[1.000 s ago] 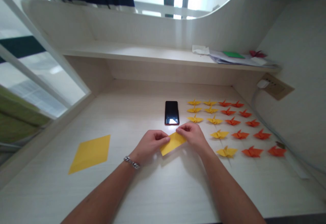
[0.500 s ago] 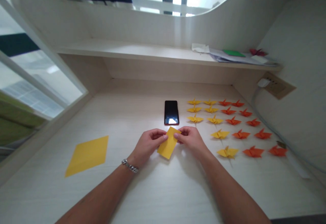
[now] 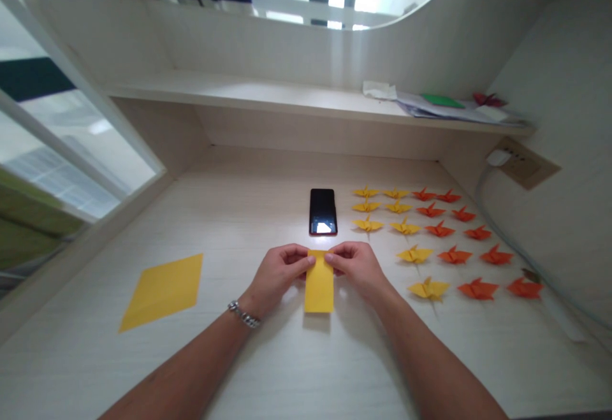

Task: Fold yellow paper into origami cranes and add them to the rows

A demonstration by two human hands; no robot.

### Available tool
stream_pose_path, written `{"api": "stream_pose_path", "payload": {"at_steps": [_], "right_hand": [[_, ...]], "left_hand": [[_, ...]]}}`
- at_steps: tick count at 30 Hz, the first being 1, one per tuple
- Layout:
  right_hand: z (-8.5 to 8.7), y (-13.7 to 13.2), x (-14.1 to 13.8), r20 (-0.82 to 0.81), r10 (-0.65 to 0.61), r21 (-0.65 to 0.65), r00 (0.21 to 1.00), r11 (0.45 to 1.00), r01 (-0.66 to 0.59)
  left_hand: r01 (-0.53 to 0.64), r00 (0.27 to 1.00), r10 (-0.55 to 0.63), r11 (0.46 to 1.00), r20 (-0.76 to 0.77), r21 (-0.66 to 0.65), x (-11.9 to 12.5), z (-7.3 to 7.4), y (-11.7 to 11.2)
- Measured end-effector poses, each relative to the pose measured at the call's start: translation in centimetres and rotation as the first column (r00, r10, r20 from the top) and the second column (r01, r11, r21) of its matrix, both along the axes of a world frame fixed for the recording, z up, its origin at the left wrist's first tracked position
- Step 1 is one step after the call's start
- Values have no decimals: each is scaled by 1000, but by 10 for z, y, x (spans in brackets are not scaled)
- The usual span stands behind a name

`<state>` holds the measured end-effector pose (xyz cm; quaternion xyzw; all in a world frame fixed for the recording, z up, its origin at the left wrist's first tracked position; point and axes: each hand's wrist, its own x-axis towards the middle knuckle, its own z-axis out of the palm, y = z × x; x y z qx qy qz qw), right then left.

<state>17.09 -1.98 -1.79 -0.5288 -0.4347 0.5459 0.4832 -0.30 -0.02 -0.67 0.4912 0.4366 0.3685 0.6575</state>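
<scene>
A narrow yellow rectangle of folded origami paper (image 3: 319, 289) hangs between my two hands, its long sides upright in view and its lower end free above the desk. My left hand (image 3: 287, 270) pinches its upper left edge, thumb on top and the other fingers curled behind. On the opposite edge, my right hand (image 3: 355, 264) grips it the same way. A silver chain bracelet (image 3: 243, 313) circles my left wrist. Just beyond the paper lies a black phone (image 3: 323, 211), screen up.
A flat yellow sheet (image 3: 165, 292) lies at the left of the desk. Several yellow paper cranes (image 3: 415, 254) and orange-red cranes (image 3: 454, 255) stand in rows at the right. A cable (image 3: 519, 248) runs from the wall socket (image 3: 523, 163). Papers (image 3: 430, 109) rest on the shelf (image 3: 239, 92).
The folded yellow paper has turned from a slant to straight, its lower end swinging right and slightly nearer me. Both hands still hold it.
</scene>
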Motion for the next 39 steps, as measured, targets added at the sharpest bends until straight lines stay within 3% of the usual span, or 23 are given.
{"api": "stream_pose_path", "payload": {"at_steps": [6, 13, 19, 25, 35, 39], "right_hand": [[0, -2, -5, -108, 5, -26, 994, 1000, -8], [-3, -3, -5, -15, 43, -47, 999, 998, -43], [-3, -2, -6, -55, -70, -33, 996, 997, 68], [1, -2, -3, -42, 88, -86, 995, 992, -92], [6, -4, 4, -60, 143, -79, 988, 986, -148], [7, -5, 3, -132, 131, -67, 983, 988, -141]], "left_hand": [[-22, 1000, 21, 999, 23, 39, 1, -3, 0], [18, 999, -18, 1000, 33, -13, -2, -4, 0], [114, 993, -114, 993, -12, 3, -1, -2, -2], [81, 992, -68, 990, -109, 117, -4, 1, 2], [133, 990, -130, 989, -57, 58, -7, 0, 1], [78, 997, -78, 997, 0, 28, -7, 1, 0]]}}
